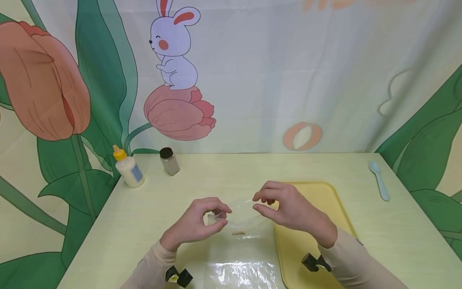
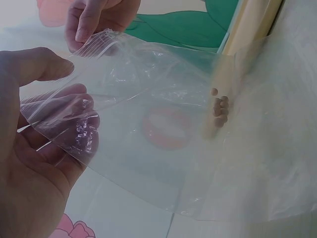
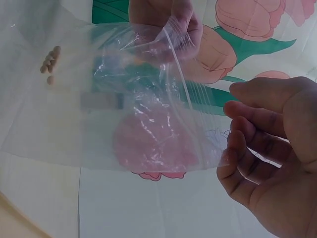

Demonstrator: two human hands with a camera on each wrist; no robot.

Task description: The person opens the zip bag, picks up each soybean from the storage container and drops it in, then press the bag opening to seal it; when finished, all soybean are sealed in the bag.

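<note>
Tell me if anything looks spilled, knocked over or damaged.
Nothing stands out: the small brown balls appear contained in the clear bag, and the yellow-topped bottle and black-lidded jar stand upright.

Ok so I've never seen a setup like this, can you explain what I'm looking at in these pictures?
There's no robot here, just a person's two bare hands: the left hand and the right hand. The wide picture comes from a camera worn on the head, looking forward and down. The other two come from a camera on each wrist, close to the work. On the pale table are a yellow tray, a light blue spoon, a dark-lidded jar and a yellow-topped bottle. Between the hands, a clear bag is raised at its zip end. Both hands are at that end, though whether they pinch it is hard to tell. Small brown balls seem to sit inside.
</note>
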